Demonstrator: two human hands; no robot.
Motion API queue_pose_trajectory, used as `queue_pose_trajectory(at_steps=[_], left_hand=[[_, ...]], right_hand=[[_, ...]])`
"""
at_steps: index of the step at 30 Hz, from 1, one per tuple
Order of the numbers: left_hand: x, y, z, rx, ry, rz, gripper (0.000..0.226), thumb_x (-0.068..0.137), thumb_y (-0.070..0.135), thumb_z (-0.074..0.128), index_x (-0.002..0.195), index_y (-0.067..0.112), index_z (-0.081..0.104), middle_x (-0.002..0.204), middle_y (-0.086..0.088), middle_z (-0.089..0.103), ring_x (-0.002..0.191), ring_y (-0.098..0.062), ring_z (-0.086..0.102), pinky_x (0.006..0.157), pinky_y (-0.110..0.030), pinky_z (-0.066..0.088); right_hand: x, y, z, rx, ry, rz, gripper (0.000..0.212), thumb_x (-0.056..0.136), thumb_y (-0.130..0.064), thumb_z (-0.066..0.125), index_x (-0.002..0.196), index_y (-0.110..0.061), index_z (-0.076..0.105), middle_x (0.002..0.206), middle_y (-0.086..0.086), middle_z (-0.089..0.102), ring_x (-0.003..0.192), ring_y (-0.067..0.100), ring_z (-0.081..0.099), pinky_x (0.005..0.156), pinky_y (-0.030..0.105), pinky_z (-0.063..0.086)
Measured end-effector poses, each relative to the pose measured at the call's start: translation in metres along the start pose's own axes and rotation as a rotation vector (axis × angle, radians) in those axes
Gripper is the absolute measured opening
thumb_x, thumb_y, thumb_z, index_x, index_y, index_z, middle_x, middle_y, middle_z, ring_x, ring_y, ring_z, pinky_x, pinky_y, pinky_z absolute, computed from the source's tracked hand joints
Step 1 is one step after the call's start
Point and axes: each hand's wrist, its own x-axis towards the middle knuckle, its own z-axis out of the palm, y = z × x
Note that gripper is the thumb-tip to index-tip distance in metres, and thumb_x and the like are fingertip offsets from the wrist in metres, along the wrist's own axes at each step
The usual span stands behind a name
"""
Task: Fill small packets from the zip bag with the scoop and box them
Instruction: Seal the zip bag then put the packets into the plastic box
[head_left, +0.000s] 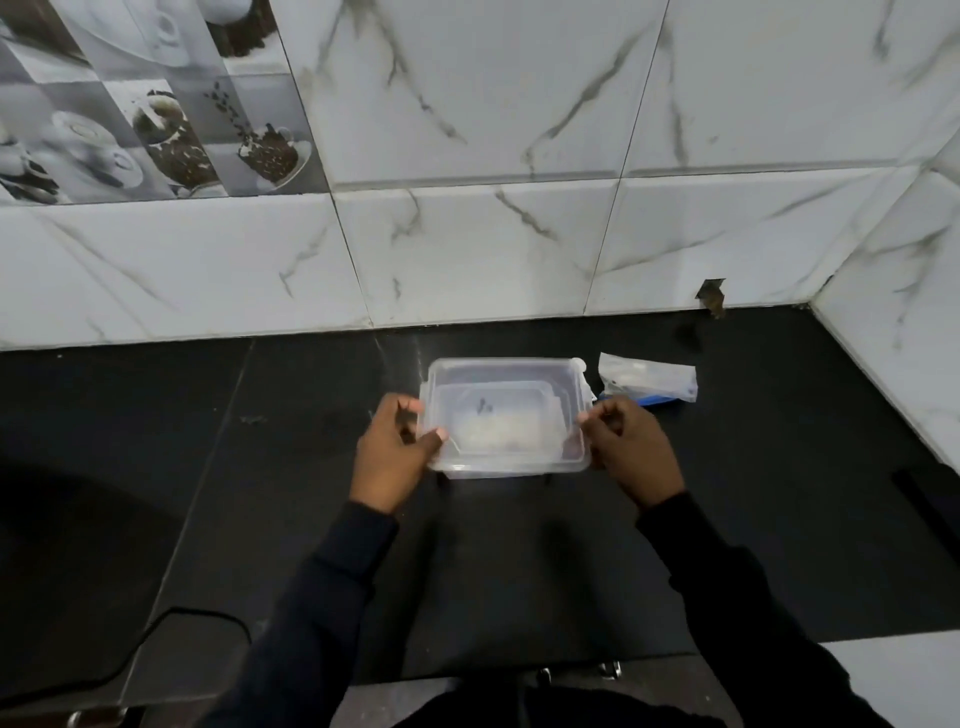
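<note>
The left hand (392, 457) grips the left end of a clear plastic box (498, 387), its thumb laid over the top near the front corner and its fingers curled round the side. The right hand (631, 452) holds the opposite end the same way, fingers bent over the right edge. The box sits between the two hands, level, over the middle of the black surface (234, 441) (whether it rests there or hangs just above is hard to tell). Something pale lies inside, blurred through the plastic, with a small dark mark above it. Both arms wear dark sleeves (332, 597).

Just beyond the right hand, beside the box's far right corner, lies the zip bag (649, 382), flat and crumpled, with a blue strip along its near edge. A black cable (171, 631) curves across the lower left. Behind the surface rises a wall (467, 244) of white marbled tiles, with coffee-cup picture tiles (156, 104) at the upper left.
</note>
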Motion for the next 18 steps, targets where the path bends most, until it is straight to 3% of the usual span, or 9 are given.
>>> queue_pose_trajectory(at_steps=[2,4,9,13,18], left_hand=[[0.019,0.009,0.005,0.077,0.033,0.015,0.036,0.081,0.012,0.075,0.11,0.02,0.055,0.08,-0.004,0.066,0.07,-0.017,0.064,0.072,-0.039,0.057],[0.034,0.014,0.012,0.138,0.065,-0.01,0.042,0.081,0.013,0.074,0.118,0.016,0.055,0.081,0.001,0.065,0.073,-0.016,0.063,0.078,-0.037,0.057],[0.052,-0.016,0.034,0.333,0.036,-0.162,0.04,0.078,0.02,0.074,0.114,0.009,0.062,0.114,-0.013,0.068,0.102,-0.029,0.065,0.091,-0.038,0.055],[0.051,-0.025,0.043,0.407,0.059,-0.17,0.033,0.081,0.02,0.069,0.111,0.007,0.064,0.114,-0.013,0.066,0.105,-0.032,0.063,0.091,-0.039,0.053],[0.056,-0.025,0.045,0.449,0.057,-0.189,0.013,0.078,0.01,0.061,0.09,0.011,0.067,0.1,-0.01,0.066,0.096,-0.033,0.063,0.087,-0.041,0.055]], right_hand=[[0.02,-0.004,0.01,-0.046,0.027,-0.061,0.013,0.091,-0.02,0.065,0.089,-0.01,0.057,0.078,0.0,0.07,0.062,0.009,0.063,0.055,0.024,0.053],[0.041,-0.001,0.019,-0.059,0.027,-0.038,0.014,0.089,-0.019,0.067,0.096,-0.014,0.056,0.085,0.0,0.066,0.071,0.012,0.062,0.063,0.027,0.051],[0.068,0.024,0.043,-0.254,0.0,0.017,0.016,0.089,-0.015,0.06,0.104,-0.013,0.057,0.095,0.004,0.062,0.09,0.024,0.061,0.076,0.028,0.041],[0.07,0.036,0.053,-0.373,0.056,-0.013,0.017,0.089,-0.013,0.054,0.105,-0.011,0.058,0.106,0.009,0.059,0.099,0.031,0.06,0.088,0.04,0.05],[0.071,0.046,0.057,-0.498,0.032,0.007,0.026,0.089,-0.014,0.057,0.114,-0.011,0.059,0.117,0.011,0.059,0.111,0.031,0.058,0.092,0.037,0.046]])
